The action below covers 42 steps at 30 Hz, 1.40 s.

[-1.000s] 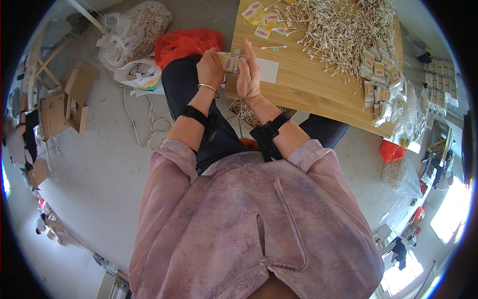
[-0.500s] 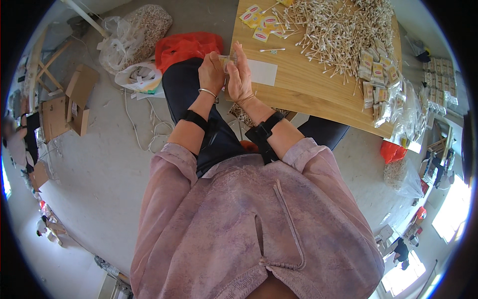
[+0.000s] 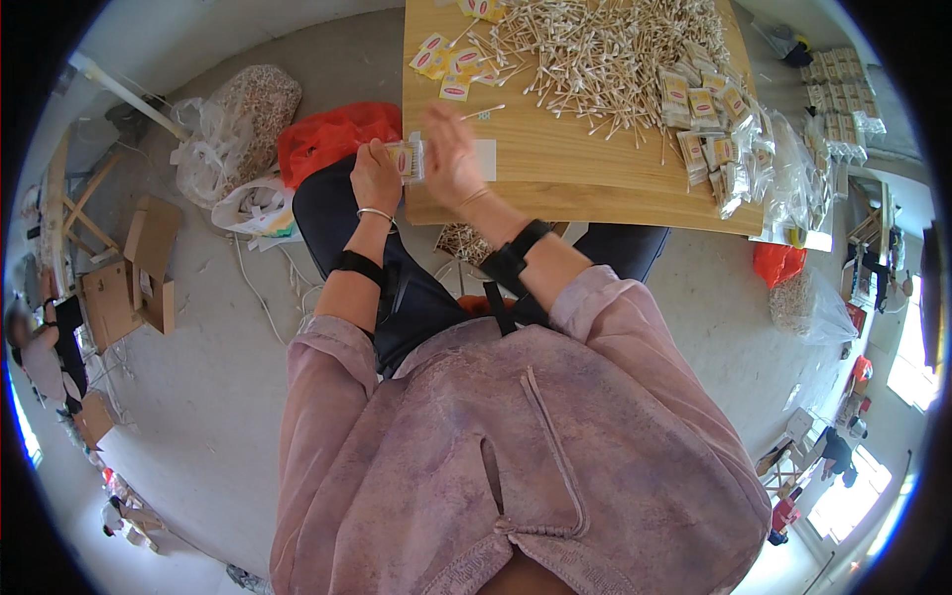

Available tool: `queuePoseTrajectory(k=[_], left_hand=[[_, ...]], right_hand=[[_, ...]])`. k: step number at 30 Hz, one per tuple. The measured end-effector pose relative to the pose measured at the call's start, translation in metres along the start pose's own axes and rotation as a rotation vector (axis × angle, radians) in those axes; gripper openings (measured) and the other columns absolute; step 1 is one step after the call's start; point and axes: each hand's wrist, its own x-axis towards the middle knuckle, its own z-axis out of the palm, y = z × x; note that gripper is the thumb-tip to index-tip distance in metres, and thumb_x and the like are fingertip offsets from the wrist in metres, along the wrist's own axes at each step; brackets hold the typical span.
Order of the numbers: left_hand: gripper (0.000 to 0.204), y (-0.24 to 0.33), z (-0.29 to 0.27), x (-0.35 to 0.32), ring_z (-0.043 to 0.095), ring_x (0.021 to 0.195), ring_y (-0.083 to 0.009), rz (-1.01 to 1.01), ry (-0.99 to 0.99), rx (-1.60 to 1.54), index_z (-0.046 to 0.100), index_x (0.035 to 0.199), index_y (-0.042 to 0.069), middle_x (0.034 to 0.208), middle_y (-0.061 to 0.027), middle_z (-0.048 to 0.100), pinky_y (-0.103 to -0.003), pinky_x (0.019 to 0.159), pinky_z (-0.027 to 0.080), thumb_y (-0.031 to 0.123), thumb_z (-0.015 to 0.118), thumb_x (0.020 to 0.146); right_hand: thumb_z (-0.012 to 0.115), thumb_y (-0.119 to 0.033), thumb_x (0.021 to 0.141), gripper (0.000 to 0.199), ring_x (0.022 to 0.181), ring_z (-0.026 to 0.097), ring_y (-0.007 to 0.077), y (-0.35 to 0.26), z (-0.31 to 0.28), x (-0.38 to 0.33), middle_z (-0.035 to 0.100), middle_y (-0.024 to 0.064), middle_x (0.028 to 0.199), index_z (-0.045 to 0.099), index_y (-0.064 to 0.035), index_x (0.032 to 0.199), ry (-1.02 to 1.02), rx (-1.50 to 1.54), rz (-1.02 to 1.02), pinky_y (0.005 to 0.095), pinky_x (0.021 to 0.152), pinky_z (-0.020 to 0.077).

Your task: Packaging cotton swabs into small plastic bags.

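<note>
My left hand (image 3: 376, 178) is closed on one end of a small clear packet of cotton swabs (image 3: 405, 160) with a yellow label, held at the near left corner of the wooden table. Just right of the packet, my right hand (image 3: 452, 159) is raised with its fingers stretched out and slightly blurred; nothing shows in it. Part of a white sheet (image 3: 485, 160) sticks out behind this hand on the tabletop. Farther back lie a single cotton swab (image 3: 484, 111) and several loose yellow labels (image 3: 454, 87).
A big heap of loose cotton swabs (image 3: 615, 59) covers the far part of the table (image 3: 555, 183). Filled packets (image 3: 706, 104) and clear plastic bags (image 3: 788, 159) lie at its right side. Left of the table are a red bag (image 3: 332, 139), a swab-filled sack (image 3: 260, 109) and a cardboard box (image 3: 149, 258).
My hands were pressed together around the packet; now the right hand has come away from it and the packet shows in the left. The whole view has shifted, with the table farther left.
</note>
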Motion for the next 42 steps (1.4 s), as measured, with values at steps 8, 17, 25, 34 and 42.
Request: queuePoseTrajectory(k=[8, 17, 25, 34, 42], left_hand=[[0.024, 0.02, 0.001, -0.004, 0.054, 0.098, -0.0383, 0.138, 0.284, 0.166, 0.055, 0.103, 0.006, 0.104, -0.017, 0.06, -0.049, 0.086, 0.039, 0.026, 0.048, 0.091], [0.038, 0.072, 0.039, -0.052, 0.046, 0.111, -0.0339, 0.744, -0.088, -0.037, 0.053, 0.116, 0.005, 0.117, -0.0137, 0.052, -0.047, 0.098, 0.033, 0.016, 0.062, 0.08], [0.024, 0.076, 0.046, -0.059, 0.049, 0.105, -0.0286, 0.769, -0.229, 0.07, 0.062, 0.102, 0.013, 0.107, -0.0056, 0.054, -0.043, 0.093, 0.037, 0.02, 0.067, 0.079], [0.028, 0.075, 0.043, -0.06, 0.049, 0.105, -0.0319, 0.729, -0.214, 0.053, 0.06, 0.103, 0.011, 0.109, -0.0089, 0.053, -0.043, 0.091, 0.039, 0.015, 0.069, 0.077], [0.057, 0.077, 0.044, -0.061, 0.039, 0.119, -0.0367, 0.684, -0.169, 0.012, 0.045, 0.126, 0.011, 0.13, -0.0148, 0.039, -0.048, 0.1, 0.034, 0.014, 0.071, 0.076]], right_hand=[[0.065, -0.011, 0.075, 0.015, 0.097, 0.049, 0.028, 0.055, -0.067, -0.007, 0.056, 0.0037, 0.094, 0.066, -0.0128, 0.089, 0.097, -0.445, 0.036, 0.0409, 0.084, 0.0401], [0.065, -0.01, 0.072, 0.019, 0.096, 0.05, 0.0301, 0.041, -0.092, -0.037, 0.058, 0.0046, 0.097, 0.066, -0.0137, 0.09, -0.018, -0.41, -0.013, 0.0424, 0.082, 0.0399], [0.062, -0.023, 0.081, 0.049, 0.113, 0.039, 0.0367, 0.089, -0.145, 0.001, 0.045, 0.0143, 0.124, 0.049, -0.0138, 0.127, 0.318, -0.752, 0.273, 0.0505, 0.096, 0.0318], [0.062, -0.021, 0.079, 0.045, 0.112, 0.041, 0.0349, 0.04, -0.112, -0.031, 0.048, 0.0121, 0.121, 0.052, -0.0106, 0.122, 0.123, -0.535, 0.211, 0.0463, 0.096, 0.0335], [0.062, -0.011, 0.076, 0.031, 0.116, 0.044, 0.0312, 0.046, -0.115, -0.048, 0.054, 0.005, 0.118, 0.062, -0.0118, 0.107, 0.027, -0.38, 0.08, 0.047, 0.096, 0.0347]])
